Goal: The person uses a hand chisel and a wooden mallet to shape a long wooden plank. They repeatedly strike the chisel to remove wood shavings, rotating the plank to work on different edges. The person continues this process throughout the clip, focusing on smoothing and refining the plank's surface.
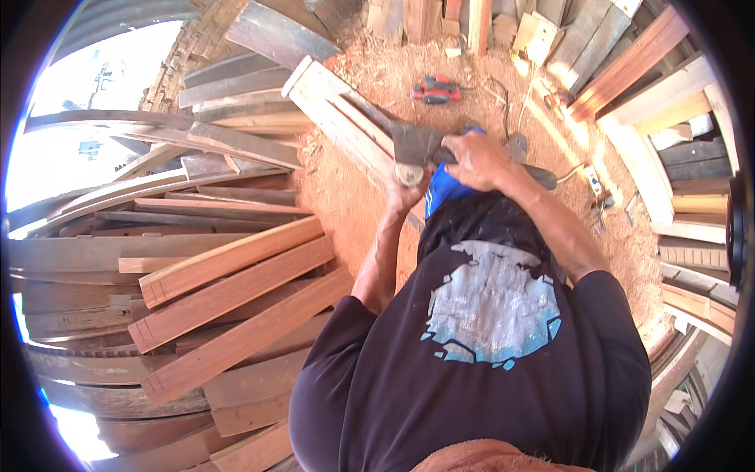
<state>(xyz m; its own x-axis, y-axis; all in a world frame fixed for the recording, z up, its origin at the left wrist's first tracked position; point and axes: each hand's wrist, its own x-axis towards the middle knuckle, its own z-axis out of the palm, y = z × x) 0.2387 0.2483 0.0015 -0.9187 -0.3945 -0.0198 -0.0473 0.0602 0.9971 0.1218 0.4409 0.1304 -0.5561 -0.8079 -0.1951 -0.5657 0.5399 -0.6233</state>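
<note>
My right hand (481, 161) is wrapped around the handle of a dark, broad-headed hand tool (419, 144), hatchet-like in shape. Its handle end shows beyond my wrist on the right. Just below the tool's head, my left hand (405, 195) is closed around a pale, round-ended wooden piece (408, 175); most of its fingers are hidden. Whether that piece touches the tool, I cannot tell. A light timber with a long groove (338, 110) runs from near my hands toward the far left. Blue cloth (447, 191) shows beneath my right hand.
A red and black power tool (436, 90) lies on the sawdust-covered ground (346, 197) ahead. Reddish planks (232, 293) are stacked to the left. More boards (629, 63) and a light wooden frame (641, 165) stand at the right. A cable (528, 102) runs across the ground.
</note>
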